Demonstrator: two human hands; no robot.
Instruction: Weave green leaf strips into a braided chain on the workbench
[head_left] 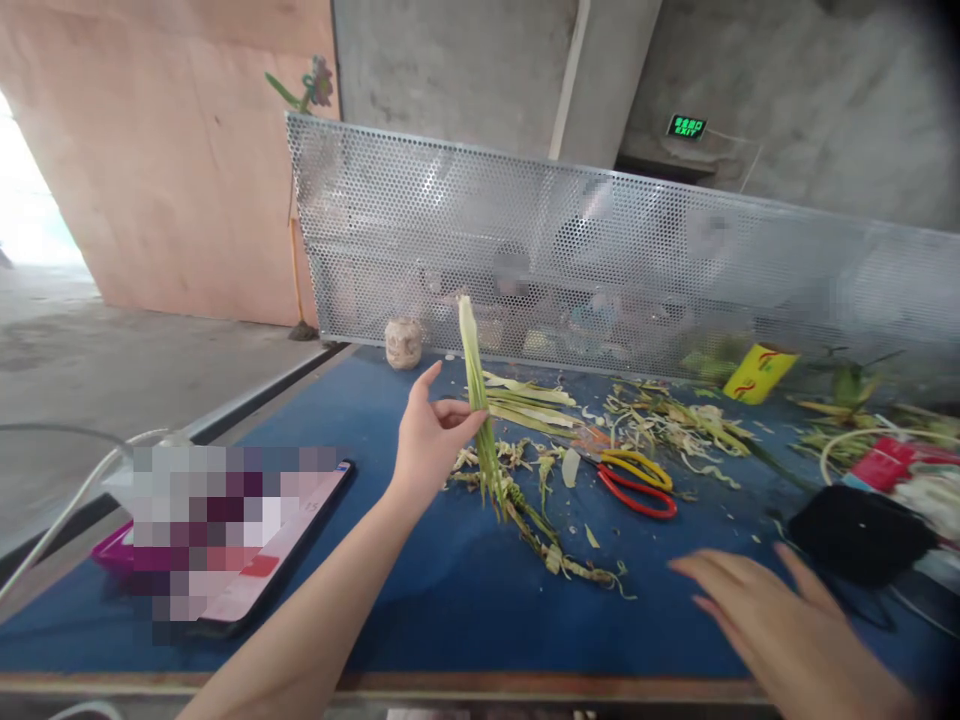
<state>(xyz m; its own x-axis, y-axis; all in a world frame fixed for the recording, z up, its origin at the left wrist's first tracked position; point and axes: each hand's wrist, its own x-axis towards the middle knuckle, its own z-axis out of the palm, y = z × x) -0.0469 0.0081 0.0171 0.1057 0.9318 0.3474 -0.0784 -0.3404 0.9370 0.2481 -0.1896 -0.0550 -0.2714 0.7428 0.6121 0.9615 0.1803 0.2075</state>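
Pinching leaf strips (pixel 477 400) upright, left hand (pixel 427 440); right hand (pixel 780 625) hovers near table edge (pixel 525 686).

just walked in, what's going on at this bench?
A person's left hand pinches a bundle of green leaf strips, held upright above the blue table. The right hand is open and empty near the table's front edge. Red-and-yellow scissors lie untouched among scattered trimmings.

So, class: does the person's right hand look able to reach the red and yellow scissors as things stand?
Probably yes. The right hand hovers open and empty, and the scissors lie uncovered on the blue table ahead of it, with only thin leaf scraps around them.
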